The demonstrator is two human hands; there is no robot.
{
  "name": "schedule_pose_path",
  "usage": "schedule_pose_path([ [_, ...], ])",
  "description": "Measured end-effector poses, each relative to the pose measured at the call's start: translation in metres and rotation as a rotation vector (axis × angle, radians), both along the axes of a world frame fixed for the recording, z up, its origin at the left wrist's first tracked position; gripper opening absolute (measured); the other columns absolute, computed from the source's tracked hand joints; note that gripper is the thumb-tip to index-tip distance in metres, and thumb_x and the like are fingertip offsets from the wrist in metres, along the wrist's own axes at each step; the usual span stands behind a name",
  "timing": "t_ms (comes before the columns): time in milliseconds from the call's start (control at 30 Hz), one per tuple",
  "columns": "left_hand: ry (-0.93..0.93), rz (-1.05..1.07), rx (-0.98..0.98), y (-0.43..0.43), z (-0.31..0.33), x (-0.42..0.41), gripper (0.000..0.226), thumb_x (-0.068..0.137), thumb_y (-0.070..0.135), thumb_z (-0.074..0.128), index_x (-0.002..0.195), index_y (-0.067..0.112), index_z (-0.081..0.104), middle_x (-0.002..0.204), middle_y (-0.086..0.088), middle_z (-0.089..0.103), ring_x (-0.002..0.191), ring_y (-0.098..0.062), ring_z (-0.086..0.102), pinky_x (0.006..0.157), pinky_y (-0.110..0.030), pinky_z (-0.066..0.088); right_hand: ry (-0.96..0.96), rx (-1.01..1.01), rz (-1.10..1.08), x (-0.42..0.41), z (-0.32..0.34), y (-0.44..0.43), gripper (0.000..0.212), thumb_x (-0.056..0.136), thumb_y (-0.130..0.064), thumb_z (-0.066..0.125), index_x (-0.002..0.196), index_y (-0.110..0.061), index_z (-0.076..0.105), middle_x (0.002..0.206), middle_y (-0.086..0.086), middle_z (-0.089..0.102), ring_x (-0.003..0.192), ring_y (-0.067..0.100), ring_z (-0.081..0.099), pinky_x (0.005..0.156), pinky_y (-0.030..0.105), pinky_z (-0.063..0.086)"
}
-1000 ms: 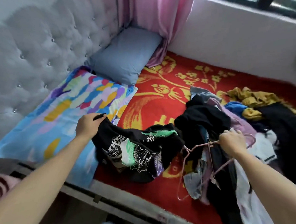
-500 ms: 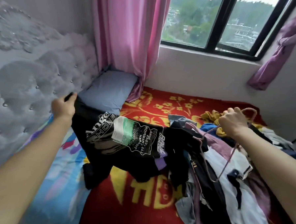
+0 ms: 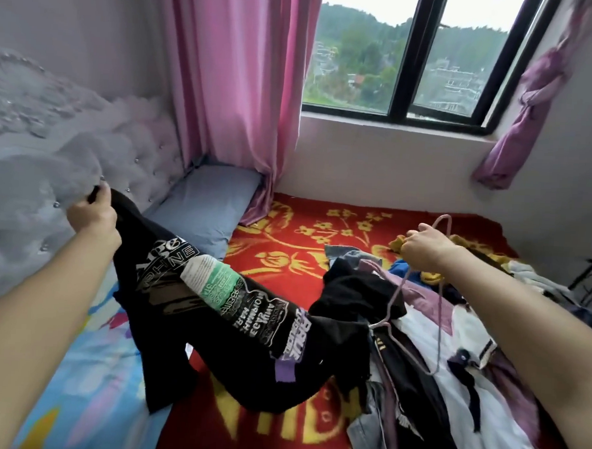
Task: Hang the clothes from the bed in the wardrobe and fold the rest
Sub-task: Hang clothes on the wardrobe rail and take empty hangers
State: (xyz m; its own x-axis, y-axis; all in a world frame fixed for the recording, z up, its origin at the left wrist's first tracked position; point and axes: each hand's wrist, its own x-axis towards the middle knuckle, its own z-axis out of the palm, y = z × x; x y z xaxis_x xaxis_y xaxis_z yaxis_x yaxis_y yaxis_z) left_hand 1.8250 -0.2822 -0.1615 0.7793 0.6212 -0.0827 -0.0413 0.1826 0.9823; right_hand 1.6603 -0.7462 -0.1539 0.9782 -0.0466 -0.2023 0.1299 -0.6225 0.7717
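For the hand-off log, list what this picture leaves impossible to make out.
Head view:
- The wardrobe: outside the frame.
- The clothes pile: cut off by the right and bottom edges; lower garments buried under upper ones.
- The pink hanger in the right hand: one or several, thin wires overlap.
- The left hand: fingertips curled out of sight around the black printed shirt.
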Motion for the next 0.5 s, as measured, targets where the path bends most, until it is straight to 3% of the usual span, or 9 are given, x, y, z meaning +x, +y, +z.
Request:
schedule_pose_path([
  [67, 0.022, -0.019, -0.013, -0.002, -0.002, -0.004, 0.02, 0.09, 0.035, 0.061, 0.095, 0.015, 0.058, 0.079, 0.007, 0.05, 0.071, -0.008, 0.046, 0.057, -0.016, 0.036, -0.079, 0.078, -0.017, 0.002, -0.001, 0.0, 0.021, 0.093, -0.024, 0.047, 0.108, -0.026, 0.061, 0.116, -0.01, 0.062, 0.112, 0.012, 0.052, 0.086, 0.026, 0.031],
  [133, 0.045, -0.042, -0.038, -0.007, -0.005, -0.008, 0.037, 0.09, 0.036, 0.06, 0.115, 0.009, 0.06, 0.072, 0.012, 0.046, 0.079, -0.009, 0.049, 0.068, -0.018, 0.037, -0.167, 0.208, -0.089, 0.007, -0.004, 0.003, 0.02, 0.092, -0.022, 0.048, 0.104, -0.026, 0.063, 0.111, -0.008, 0.065, 0.106, 0.015, 0.057, 0.08, 0.027, 0.032],
  [233, 0.037, -0.096, -0.033, -0.017, -0.004, -0.014, 0.035, 0.089, 0.041, 0.06, 0.103, 0.008, 0.063, 0.079, 0.008, 0.052, 0.085, -0.011, 0.049, 0.072, -0.021, 0.039, -0.233, 0.402, -0.15, 0.014, -0.012, 0.016, 0.022, 0.091, -0.031, 0.05, 0.102, -0.024, 0.068, 0.103, -0.002, 0.068, 0.095, 0.021, 0.063, 0.065, 0.022, 0.035],
  [367, -0.081, -0.1, 0.01, -0.014, 0.025, -0.017, 0.052, 0.091, 0.047, 0.054, 0.125, 0.007, 0.056, 0.111, -0.002, 0.057, 0.099, -0.015, 0.054, 0.088, -0.028, 0.045, -0.32, 0.526, -0.127, 0.012, -0.018, 0.022, 0.028, 0.09, -0.045, 0.048, 0.099, -0.03, 0.07, 0.097, -0.002, 0.069, 0.09, 0.022, 0.063, 0.067, 0.025, 0.043],
  [433, -0.13, -0.1, -0.038, -0.004, 0.049, -0.016, 0.051, 0.091, 0.052, 0.051, 0.126, 0.015, 0.055, 0.121, -0.001, 0.058, 0.106, -0.016, 0.056, 0.092, -0.033, 0.048, -0.212, 0.517, -0.077, 0.003, -0.031, 0.028, 0.027, 0.091, -0.04, 0.046, 0.102, -0.03, 0.069, 0.1, 0.0, 0.069, 0.093, 0.024, 0.064, 0.07, 0.027, 0.044],
  [500, -0.177, -0.125, -0.115, 0.002, 0.068, -0.013, 0.05, 0.09, 0.055, 0.05, 0.126, 0.021, 0.054, 0.124, 0.002, 0.058, 0.11, -0.016, 0.057, 0.092, -0.036, 0.049, 0.063, 0.404, 0.107, -0.003, -0.054, 0.045, 0.025, 0.092, -0.028, 0.046, 0.1, -0.023, 0.069, 0.101, 0.002, 0.069, 0.095, 0.025, 0.065, 0.065, 0.028, 0.041],
])
